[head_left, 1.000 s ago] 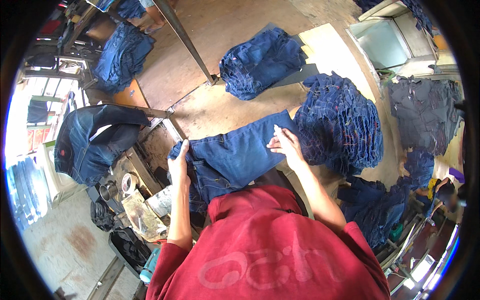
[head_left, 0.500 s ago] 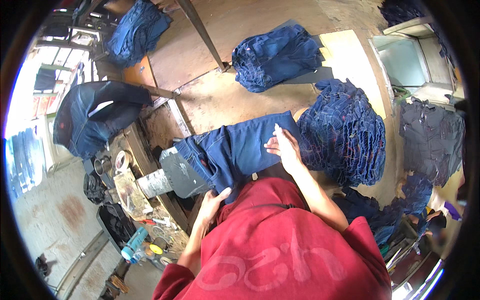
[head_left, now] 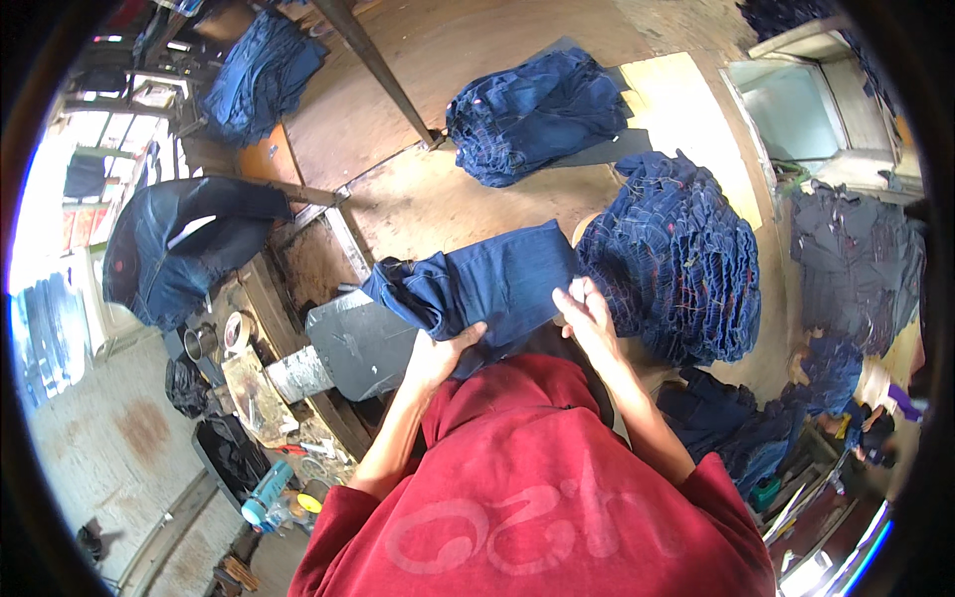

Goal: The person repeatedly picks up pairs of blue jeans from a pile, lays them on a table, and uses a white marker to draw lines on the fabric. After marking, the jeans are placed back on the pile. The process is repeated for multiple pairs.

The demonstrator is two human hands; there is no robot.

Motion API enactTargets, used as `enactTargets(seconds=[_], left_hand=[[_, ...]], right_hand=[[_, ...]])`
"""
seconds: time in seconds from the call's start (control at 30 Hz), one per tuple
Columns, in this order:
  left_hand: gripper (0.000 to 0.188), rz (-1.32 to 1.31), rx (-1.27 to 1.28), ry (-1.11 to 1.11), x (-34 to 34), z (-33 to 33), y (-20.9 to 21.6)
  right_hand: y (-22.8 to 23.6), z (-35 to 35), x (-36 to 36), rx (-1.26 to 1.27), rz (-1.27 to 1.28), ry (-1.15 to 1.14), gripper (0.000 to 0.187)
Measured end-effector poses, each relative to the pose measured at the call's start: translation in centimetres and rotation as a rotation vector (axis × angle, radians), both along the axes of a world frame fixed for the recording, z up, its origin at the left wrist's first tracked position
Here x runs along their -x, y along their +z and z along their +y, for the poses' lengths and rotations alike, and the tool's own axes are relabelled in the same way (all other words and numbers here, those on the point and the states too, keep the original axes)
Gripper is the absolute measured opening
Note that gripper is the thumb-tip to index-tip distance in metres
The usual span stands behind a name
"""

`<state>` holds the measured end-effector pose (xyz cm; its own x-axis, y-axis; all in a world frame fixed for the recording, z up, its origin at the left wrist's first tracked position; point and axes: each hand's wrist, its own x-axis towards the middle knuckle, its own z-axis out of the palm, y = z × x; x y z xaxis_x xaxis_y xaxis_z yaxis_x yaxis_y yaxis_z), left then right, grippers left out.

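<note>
In the head view, folded blue jeans (head_left: pixel 502 284) lie across the middle of the frame. The left hand (head_left: pixel 445 355) grips their lower edge, thumb on top. The right hand (head_left: pixel 589 313), just right of centre, has its fingers curled around a small white piece (head_left: pixel 577 290) beside the jeans' right end; whether it touches the denim I cannot tell. A black board (head_left: pixel 356 350) lies left of centre, a denim pile (head_left: pixel 681 264) right.

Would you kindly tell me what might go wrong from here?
The folded blue denim garment could loosen at its bunched left end, since the left hand holds only its near edge. The small white piece in the right hand might slip or mark the denim.
</note>
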<state>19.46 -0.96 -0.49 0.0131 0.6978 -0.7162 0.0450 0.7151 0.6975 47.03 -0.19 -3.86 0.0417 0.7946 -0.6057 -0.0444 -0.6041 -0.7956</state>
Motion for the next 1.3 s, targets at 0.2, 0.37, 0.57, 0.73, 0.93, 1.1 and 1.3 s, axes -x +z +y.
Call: enactTargets(seconds=[0.2,0.37,0.57,0.73,0.93,1.1,1.3], left_hand=[[0.044,-0.399,0.216,0.292,-1.4,0.1,-2.0],[0.032,-0.488,0.412,0.274,-3.4,1.1,-3.5],[0.037,-0.329,0.172,0.372,-4.8,0.6,-2.7],[0.032,-0.36,0.243,0.39,-4.7,0.7,-2.1],[0.021,-0.263,0.194,0.292,-5.7,1.2,-3.1],[0.02,-0.386,0.155,0.335,-4.2,-0.3,-2.2],[0.021,-0.222,0.275,0.289,-5.5,1.5,-2.8]], right_hand=[[-0.5,-0.7,1.3,-0.01,-0.428,0.184,0.048],[-2.3,0.1,4.2,0.118,-0.584,0.23,0.065],[-2.1,-1.0,3.8,-0.145,-0.577,0.201,0.045],[-0.3,-1.6,4.2,-0.246,-0.587,0.177,0.045],[-0.3,-1.3,3.6,-0.234,-0.566,0.224,0.043],[-0.9,-1.6,3.2,-0.241,-0.513,0.245,0.043],[-1.0,-1.6,3.4,-0.269,-0.51,0.227,0.042]])
